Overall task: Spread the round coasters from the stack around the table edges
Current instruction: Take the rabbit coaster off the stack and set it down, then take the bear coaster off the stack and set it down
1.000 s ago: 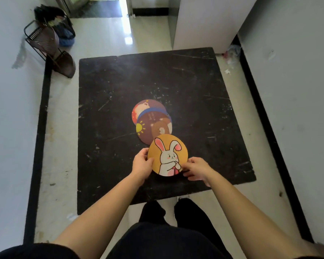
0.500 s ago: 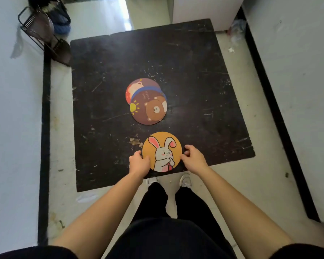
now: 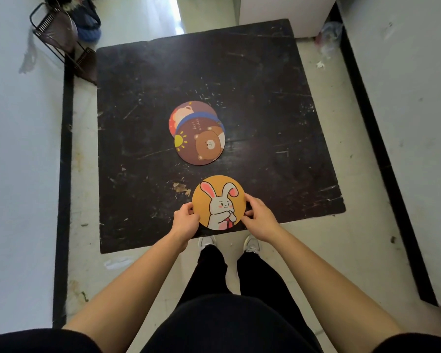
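An orange round coaster with a white rabbit [image 3: 218,202] lies at the near edge of the black square table [image 3: 278,123]. My left hand [image 3: 185,221] grips its left rim and my right hand [image 3: 259,216] grips its right rim. At the table's middle a loose stack of coasters remains: a brown bear coaster [image 3: 200,142] on top, a blue-rimmed one beneath it showing only as a thin arc, and a maroon and red one [image 3: 186,112] sticking out behind.
A dark metal rack [image 3: 59,39] and a blue bag [image 3: 88,24] stand on the floor at the table's far left corner. White walls close in on both sides. A white cabinet [image 3: 285,11] stands behind the table. My shoes [image 3: 251,243] show below the near edge.
Both hands drew the rabbit coaster away from the stack toward the table's near edge. The camera view tilted down, so the table sits higher in the frame.
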{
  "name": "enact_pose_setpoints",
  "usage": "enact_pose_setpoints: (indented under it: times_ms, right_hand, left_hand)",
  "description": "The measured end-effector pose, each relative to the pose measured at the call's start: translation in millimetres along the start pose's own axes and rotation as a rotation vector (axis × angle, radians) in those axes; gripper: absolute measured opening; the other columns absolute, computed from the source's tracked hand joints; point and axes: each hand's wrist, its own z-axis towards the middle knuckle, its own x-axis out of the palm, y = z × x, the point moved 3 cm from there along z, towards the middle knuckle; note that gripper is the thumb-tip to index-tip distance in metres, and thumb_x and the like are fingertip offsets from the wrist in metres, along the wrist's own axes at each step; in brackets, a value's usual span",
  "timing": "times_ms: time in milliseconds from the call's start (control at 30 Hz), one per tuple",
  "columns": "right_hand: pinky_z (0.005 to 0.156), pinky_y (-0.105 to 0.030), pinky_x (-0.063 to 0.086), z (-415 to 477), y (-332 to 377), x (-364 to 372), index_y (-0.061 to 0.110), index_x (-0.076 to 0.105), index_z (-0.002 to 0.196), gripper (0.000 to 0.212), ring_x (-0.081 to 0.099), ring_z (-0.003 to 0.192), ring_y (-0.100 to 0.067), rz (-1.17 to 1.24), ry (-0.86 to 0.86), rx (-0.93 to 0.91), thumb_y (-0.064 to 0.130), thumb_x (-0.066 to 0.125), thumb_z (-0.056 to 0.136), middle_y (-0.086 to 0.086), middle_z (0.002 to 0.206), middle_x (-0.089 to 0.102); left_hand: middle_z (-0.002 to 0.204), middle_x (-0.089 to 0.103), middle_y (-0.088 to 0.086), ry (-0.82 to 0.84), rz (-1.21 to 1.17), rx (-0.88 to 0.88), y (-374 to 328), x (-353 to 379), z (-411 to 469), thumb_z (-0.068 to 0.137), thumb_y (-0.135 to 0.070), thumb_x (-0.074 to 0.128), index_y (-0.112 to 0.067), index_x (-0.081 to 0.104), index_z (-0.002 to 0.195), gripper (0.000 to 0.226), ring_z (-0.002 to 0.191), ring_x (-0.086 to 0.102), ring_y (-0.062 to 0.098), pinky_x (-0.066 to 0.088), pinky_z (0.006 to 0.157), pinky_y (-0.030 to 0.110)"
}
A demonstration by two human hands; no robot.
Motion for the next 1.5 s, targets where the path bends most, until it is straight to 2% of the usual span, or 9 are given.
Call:
enact_pose_setpoints:
  times_ms: [200,333,533,700,800,933,1033,1267,1500]
  right_hand:
    - [0.100,-0.041,0.052,-2.0,1.3,-6.5,0.028,0.026,0.155,0.068,0.054,0.121,-0.017,-0.117,0.025,0.003,0.023,0.057,0.094,0.002,0.153,0.041]
    - [0.114,-0.043,0.033,-2.4,23.3,-39.6,0.023,0.020,0.157,0.070,0.032,0.146,-0.024,-0.275,-0.097,-0.030,0.041,0.053,0.097,-0.001,0.162,0.029]
    - [0.120,-0.047,0.022,-15.5,126.2,-140.5,0.022,0.018,0.157,0.068,0.016,0.152,-0.026,-0.434,-0.544,-0.233,0.056,0.033,0.100,-0.005,0.166,0.016]
    - [0.123,-0.047,0.016,-59.8,212.6,-224.4,0.018,0.019,0.157,0.068,0.012,0.153,-0.031,-0.467,-1.003,-0.469,0.053,0.034,0.100,-0.012,0.166,0.013]
    - [0.121,-0.047,0.013,-90.1,232.6,-261.9,0.016,0.019,0.158,0.070,0.011,0.153,-0.033,-0.487,-1.240,-0.539,0.053,0.036,0.100,-0.016,0.166,0.012]
    - [0.123,-0.045,0.010,-115.7,234.9,-297.0,0.015,0.021,0.157,0.071,0.010,0.153,-0.032,-0.491,-1.445,-0.585,0.055,0.038,0.101,-0.019,0.165,0.013]
    - [0.123,-0.049,0.012,-117.2,220.1,-320.6,0.016,0.021,0.157,0.072,0.010,0.153,-0.034,-0.528,-1.490,-0.595,0.055,0.039,0.100,-0.021,0.164,0.014]
    - [0.122,-0.053,0.012,-89.8,134.8,-403.9,0.019,0.015,0.158,0.075,0.006,0.154,-0.030,-0.485,-1.404,-0.567,0.057,0.038,0.099,-0.017,0.166,0.008]
    - [0.122,-0.054,0.012,-68.4,14.2,-535.7,0.018,0.014,0.158,0.077,0.006,0.154,-0.031,-0.466,-1.260,-0.585,0.061,0.033,0.098,-0.016,0.166,0.006]
  left_hand:
    - [0.144,0.038,0.013,0.017,0.169,0.039,-5.5,0.9,-5.3,0.096,-0.013,0.049,-0.016,0.036,0.147,0.052,0.120,0.053,0.029,0.048,0.103,0.047]
    - [0.155,0.022,0.014,-0.062,0.470,0.259,-43.2,-9.7,-20.9,0.098,-0.031,0.047,-0.017,0.024,0.153,0.061,0.137,0.038,0.033,0.036,0.112,0.051]
    - [0.161,0.022,0.016,-0.473,0.741,0.907,-174.0,-56.4,-81.1,0.101,-0.043,0.036,-0.017,0.028,0.152,0.058,0.147,0.021,0.034,0.023,0.115,0.053]
    - [0.162,0.019,0.018,-0.756,0.684,1.206,-274.5,-91.0,-144.5,0.101,-0.044,0.032,-0.014,0.030,0.152,0.059,0.149,0.016,0.036,0.018,0.117,0.057]
    - [0.163,0.016,0.018,-0.833,0.633,1.321,-305.4,-92.7,-173.5,0.100,-0.047,0.031,-0.014,0.029,0.152,0.061,0.150,0.012,0.035,0.014,0.118,0.055]
    - [0.164,0.012,0.018,-0.881,0.621,1.381,-326.7,-76.1,-195.8,0.100,-0.053,0.025,-0.017,0.024,0.154,0.065,0.151,0.008,0.035,0.012,0.119,0.054]
    - [0.165,0.009,0.017,-0.888,0.625,1.381,-337.1,-51.5,-202.1,0.100,-0.052,0.028,-0.017,0.023,0.154,0.065,0.152,0.006,0.034,0.010,0.120,0.054]
    - [0.166,0.007,0.014,-0.853,0.689,1.344,-365.0,57.5,-202.7,0.099,-0.053,0.029,-0.018,0.021,0.155,0.065,0.152,0.004,0.032,0.011,0.120,0.055]
    - [0.166,0.000,0.012,-0.851,0.765,1.164,-397.5,231.6,-210.9,0.098,-0.057,0.020,-0.021,0.014,0.156,0.068,0.152,-0.004,0.030,0.004,0.120,0.055]
